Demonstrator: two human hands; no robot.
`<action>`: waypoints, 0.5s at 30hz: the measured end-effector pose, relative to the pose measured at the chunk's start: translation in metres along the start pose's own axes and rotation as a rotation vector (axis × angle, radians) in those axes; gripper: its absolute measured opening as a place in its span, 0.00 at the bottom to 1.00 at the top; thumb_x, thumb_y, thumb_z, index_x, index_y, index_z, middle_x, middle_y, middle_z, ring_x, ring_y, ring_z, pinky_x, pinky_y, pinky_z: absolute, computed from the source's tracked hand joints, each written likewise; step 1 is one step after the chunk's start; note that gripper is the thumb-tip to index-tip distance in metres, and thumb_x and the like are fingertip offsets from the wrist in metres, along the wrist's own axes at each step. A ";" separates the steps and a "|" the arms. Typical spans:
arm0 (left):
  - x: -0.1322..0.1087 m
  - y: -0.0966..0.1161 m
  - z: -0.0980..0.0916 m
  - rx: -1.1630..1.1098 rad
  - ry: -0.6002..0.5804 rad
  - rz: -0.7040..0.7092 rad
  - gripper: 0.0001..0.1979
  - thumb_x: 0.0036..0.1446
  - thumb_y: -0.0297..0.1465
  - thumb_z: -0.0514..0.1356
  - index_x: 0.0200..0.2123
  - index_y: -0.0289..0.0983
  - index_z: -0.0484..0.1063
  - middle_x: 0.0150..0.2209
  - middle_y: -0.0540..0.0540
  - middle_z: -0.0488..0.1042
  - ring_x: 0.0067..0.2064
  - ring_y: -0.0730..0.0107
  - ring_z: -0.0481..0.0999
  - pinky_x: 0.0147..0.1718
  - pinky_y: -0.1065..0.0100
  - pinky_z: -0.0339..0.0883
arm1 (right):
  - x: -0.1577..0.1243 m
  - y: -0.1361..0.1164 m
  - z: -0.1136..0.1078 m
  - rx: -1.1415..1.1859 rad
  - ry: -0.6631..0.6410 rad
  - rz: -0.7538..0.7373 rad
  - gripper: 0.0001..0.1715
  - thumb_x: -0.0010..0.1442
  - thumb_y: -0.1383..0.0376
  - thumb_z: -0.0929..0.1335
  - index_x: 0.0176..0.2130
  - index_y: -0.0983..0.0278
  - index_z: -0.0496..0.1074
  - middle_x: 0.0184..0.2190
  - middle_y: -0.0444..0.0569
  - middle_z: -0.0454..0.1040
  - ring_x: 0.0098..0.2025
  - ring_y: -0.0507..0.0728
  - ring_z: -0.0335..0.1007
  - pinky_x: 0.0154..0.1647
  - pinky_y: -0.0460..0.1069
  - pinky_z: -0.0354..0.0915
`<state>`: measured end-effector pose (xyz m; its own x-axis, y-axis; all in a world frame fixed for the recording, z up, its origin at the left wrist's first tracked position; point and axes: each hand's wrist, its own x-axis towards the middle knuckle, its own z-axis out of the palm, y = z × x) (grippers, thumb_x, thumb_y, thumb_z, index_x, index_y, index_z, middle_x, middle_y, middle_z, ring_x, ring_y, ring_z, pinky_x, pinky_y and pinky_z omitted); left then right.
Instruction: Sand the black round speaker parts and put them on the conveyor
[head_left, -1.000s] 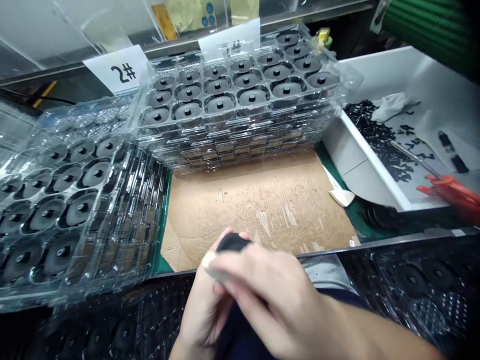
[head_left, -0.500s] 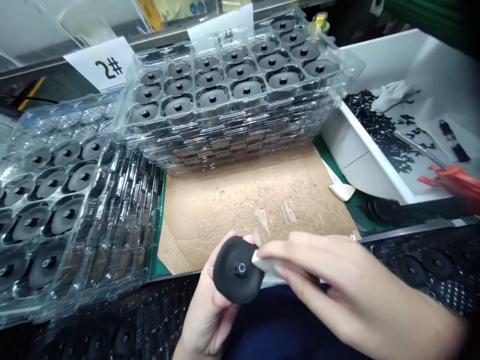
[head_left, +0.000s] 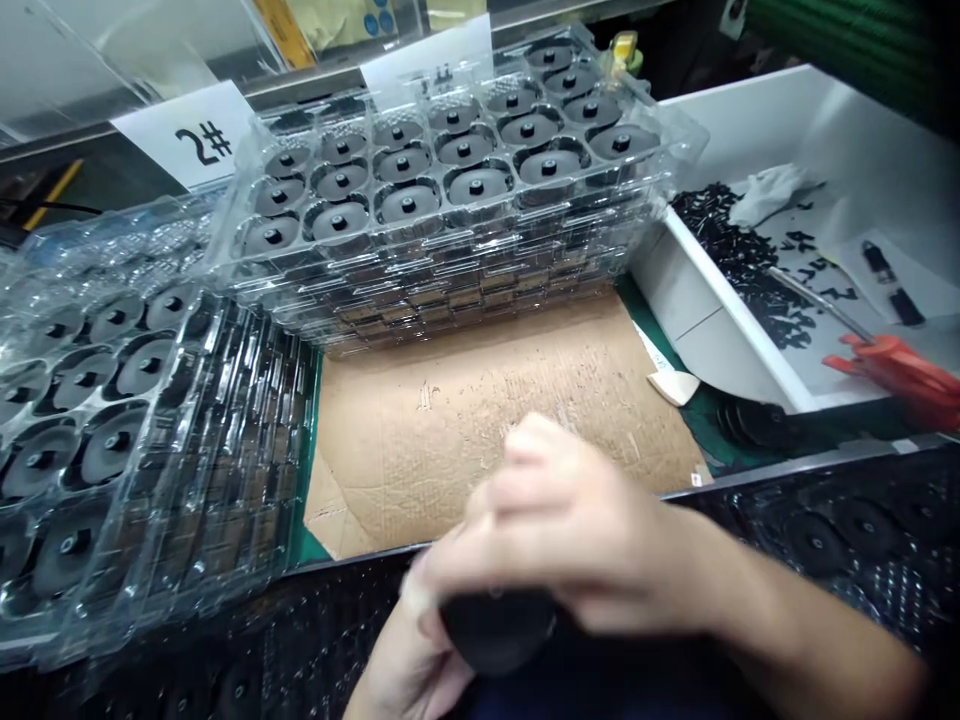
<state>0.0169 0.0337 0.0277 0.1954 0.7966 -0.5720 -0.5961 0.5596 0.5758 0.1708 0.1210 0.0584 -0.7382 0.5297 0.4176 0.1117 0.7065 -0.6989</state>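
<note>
Left hand: the left hand (head_left: 405, 665) is low in the frame, fingers curled up around the underside of a black round disc (head_left: 495, 630), so it's pretty clearly gripping it

Right hand: the right hand (head_left: 585, 530) is over the disc, a motion-blurred mess tbh, fingers bent and close together, can't tell if they're clenched on it or just brushing it

Disc: sits between both hands, mostly hidden

Past the fingertips: a brown cardboard sheet (head_left: 480, 430), then a stack of clear plastic trays (head_left: 450, 215) full of black discs

Left of the fingers: another clear tray stack (head_left: 172, 420)

Right of the fingers: a white bin (head_left: 720, 340) of small black parts, plus red-handled cutters (head_left: 900, 370)
</note>
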 end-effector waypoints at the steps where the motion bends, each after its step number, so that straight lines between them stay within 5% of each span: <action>1: 0.000 0.001 -0.001 -0.054 -0.042 -0.054 0.26 0.37 0.37 0.71 0.44 0.44 0.74 0.37 0.49 0.79 0.42 0.55 0.78 0.35 0.64 0.74 | -0.004 0.010 0.001 0.039 0.046 0.122 0.14 0.63 0.68 0.61 0.46 0.60 0.71 0.33 0.41 0.74 0.31 0.49 0.64 0.35 0.47 0.60; 4: 0.002 0.004 -0.007 -0.254 -0.190 -0.189 0.26 0.38 0.34 0.71 0.44 0.45 0.74 0.45 0.48 0.77 0.46 0.56 0.76 0.40 0.66 0.73 | -0.026 0.046 0.013 -0.006 0.118 0.573 0.14 0.61 0.69 0.64 0.47 0.59 0.70 0.39 0.43 0.75 0.35 0.50 0.69 0.35 0.45 0.65; 6: 0.003 0.005 -0.012 -0.312 -0.230 -0.190 0.26 0.39 0.35 0.70 0.45 0.46 0.73 0.48 0.48 0.75 0.49 0.55 0.74 0.43 0.66 0.72 | -0.049 0.066 0.031 -0.100 0.098 0.712 0.16 0.60 0.68 0.63 0.48 0.59 0.71 0.38 0.46 0.74 0.37 0.53 0.71 0.37 0.48 0.68; 11: 0.008 0.002 -0.023 -0.342 -0.241 -0.153 0.26 0.41 0.40 0.67 0.46 0.46 0.72 0.50 0.47 0.74 0.51 0.55 0.72 0.45 0.66 0.70 | -0.097 0.076 0.082 -0.280 0.185 0.759 0.23 0.61 0.65 0.61 0.55 0.63 0.64 0.51 0.59 0.63 0.48 0.63 0.65 0.46 0.61 0.64; 15: 0.012 0.001 -0.027 -0.342 -0.191 -0.101 0.28 0.40 0.45 0.64 0.48 0.45 0.71 0.51 0.50 0.73 0.52 0.58 0.71 0.47 0.67 0.68 | -0.096 0.081 0.090 -0.315 0.216 0.740 0.22 0.59 0.63 0.63 0.53 0.62 0.66 0.52 0.58 0.62 0.49 0.65 0.64 0.47 0.63 0.64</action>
<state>-0.0028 0.0376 0.0058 0.3885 0.7876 -0.4783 -0.7847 0.5549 0.2763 0.1910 0.0854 -0.0906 -0.2606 0.9647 0.0387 0.7227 0.2215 -0.6547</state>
